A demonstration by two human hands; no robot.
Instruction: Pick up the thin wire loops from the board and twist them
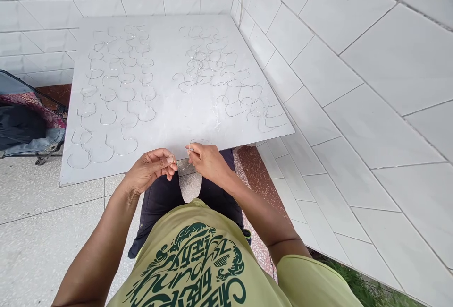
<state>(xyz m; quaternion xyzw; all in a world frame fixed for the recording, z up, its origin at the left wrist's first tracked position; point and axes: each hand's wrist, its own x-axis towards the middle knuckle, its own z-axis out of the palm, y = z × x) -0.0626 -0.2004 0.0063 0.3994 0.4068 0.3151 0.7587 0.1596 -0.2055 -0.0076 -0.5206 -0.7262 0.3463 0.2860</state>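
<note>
My left hand (151, 170) is closed in a pinch at the near edge of a white board (168, 118), with a thin bent wire (184, 169) at its thumb and fingertips. Just to the right, my right hand (208, 159) pinches the same wire, its fingers curled over the board's edge. The wire's curve between the hands is faint and partly hidden by the fingers. On the board's left half, curved wire pieces (128, 81) lie in rough columns. Towards the right, more loose wire pieces (203, 63) overlap in a tangled spread.
White tiled walls (318, 85) border the board at the back and right. At the left stands a folding chair (53, 139) with dark cloth (21, 125) on it. Below are my legs (159, 208) and a speckled floor (46, 231). Grass (368, 285) shows at lower right.
</note>
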